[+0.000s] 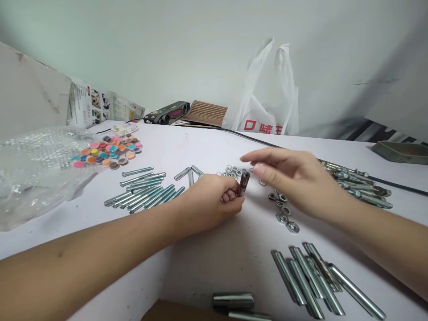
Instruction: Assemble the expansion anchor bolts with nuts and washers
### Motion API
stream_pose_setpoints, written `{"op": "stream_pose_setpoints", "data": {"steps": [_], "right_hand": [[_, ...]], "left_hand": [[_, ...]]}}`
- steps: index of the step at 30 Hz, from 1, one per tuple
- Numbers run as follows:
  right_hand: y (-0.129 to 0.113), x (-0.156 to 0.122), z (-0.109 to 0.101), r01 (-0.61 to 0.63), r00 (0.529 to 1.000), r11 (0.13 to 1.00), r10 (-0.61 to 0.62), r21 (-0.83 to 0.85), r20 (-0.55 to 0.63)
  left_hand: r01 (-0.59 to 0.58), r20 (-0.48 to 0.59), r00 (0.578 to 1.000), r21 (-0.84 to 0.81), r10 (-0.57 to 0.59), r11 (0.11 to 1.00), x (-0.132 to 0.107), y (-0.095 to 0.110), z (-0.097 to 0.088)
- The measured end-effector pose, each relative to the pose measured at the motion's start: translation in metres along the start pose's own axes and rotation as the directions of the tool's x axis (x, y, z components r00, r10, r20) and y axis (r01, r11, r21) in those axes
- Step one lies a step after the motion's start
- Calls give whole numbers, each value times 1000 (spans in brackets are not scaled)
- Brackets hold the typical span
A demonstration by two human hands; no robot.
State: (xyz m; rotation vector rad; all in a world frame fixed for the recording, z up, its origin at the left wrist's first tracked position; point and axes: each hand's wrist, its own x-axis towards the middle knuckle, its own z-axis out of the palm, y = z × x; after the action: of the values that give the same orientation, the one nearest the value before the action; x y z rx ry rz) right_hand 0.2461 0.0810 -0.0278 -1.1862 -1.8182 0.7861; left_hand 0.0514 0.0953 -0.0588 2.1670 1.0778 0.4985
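Observation:
My left hand (214,198) is closed around a slotted metal sleeve (244,183), which stands nearly upright with its upper end showing between thumb and fingers. Close by on the right, my right hand (294,178) hovers with thumb and fingers apart and nothing visible between them. Beneath and beside it lie loose hex nuts (282,218) and washers (286,210). A small cluster of nuts and washers (230,171) sits just behind the held sleeve. Short sleeves (182,173) lie beyond my left wrist, beside a pile of long bolts (150,196).
Long metal tubes (307,276) lie at front right, shorter ones (233,300) at the near edge by a brown cardboard piece (180,312). Assembled anchor bolts (364,187), a black cable (254,139), colourful discs (110,149), bubble wrap (36,165) and a white bag (267,104) surround the workspace.

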Motion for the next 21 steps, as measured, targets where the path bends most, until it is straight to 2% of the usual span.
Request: {"op": "stream_pose_setpoints", "data": {"steps": [2, 4, 6, 8, 10, 14, 18, 21], "right_hand": [[1, 4, -8, -19, 995, 996, 10, -82, -100], [6, 8, -14, -65, 991, 978, 41, -196, -125], [14, 11, -18, -105, 992, 927, 75, -360, -98], [23, 14, -22, -131, 991, 840, 111, -526, -70], [29, 16, -25, -141, 986, 765, 168, -629, -16], [36, 17, -31, -113, 950, 719, 281, -686, 139], [37, 16, -32, -87, 940, 713, 289, -696, 179], [33, 16, -30, -78, 938, 757, 277, -649, 209]], "left_hand": [[20, 0, 1000, -10, -20, 1000, 0, 1, 0], [36, 3, 999, -5, -36, 999, 0, 1, 0], [43, 5, 999, 12, -43, 999, -1, 2, 0], [40, -9, 999, 30, -40, 999, -2, 2, 0], [35, -21, 999, 38, -34, 999, -4, 3, -1], [80, 4, 997, -63, -79, 995, -4, 5, -5], [113, 61, 993, -281, -99, 953, 0, 5, -10], [119, 90, 992, -371, -92, 921, 2, 3, -10]]}}
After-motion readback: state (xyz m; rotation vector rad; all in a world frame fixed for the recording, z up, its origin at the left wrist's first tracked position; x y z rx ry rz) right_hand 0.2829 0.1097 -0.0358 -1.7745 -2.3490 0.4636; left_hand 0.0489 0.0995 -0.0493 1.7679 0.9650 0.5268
